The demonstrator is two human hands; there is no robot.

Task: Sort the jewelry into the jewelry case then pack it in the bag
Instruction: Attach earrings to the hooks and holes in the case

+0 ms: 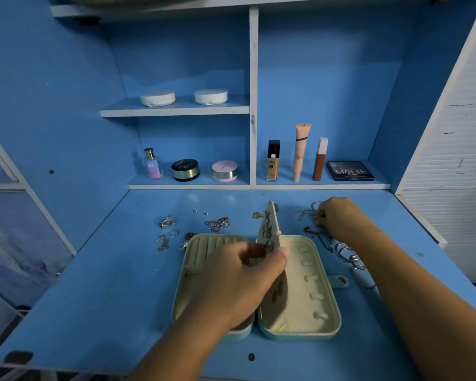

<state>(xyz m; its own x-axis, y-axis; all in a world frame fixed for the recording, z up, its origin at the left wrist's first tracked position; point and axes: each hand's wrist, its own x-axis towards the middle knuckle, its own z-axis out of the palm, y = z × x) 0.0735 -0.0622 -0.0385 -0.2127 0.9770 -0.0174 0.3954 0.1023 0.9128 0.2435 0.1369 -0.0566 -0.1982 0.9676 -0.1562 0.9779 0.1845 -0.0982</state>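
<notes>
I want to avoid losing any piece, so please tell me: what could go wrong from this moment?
1. The right hand works at a thin chain lying close to a darker necklace; lifting one may drag or tangle the other.
2. The right forearm passes beside the silver hoops and could sweep them.
3. The left hand holds the earring panel upright; letting go may shake its earrings loose.

Blue desk (94,284), top scuffed, dark hole near front edge. Blue back wall (327,78) rises from rear edge. White upright divider (254,64) splits it into two bays. Short shelf (176,110) in left bay; low shelf (313,186) along desk's rear edge. White slatted panel (456,138) at right. Light dim, bluish.
</notes>
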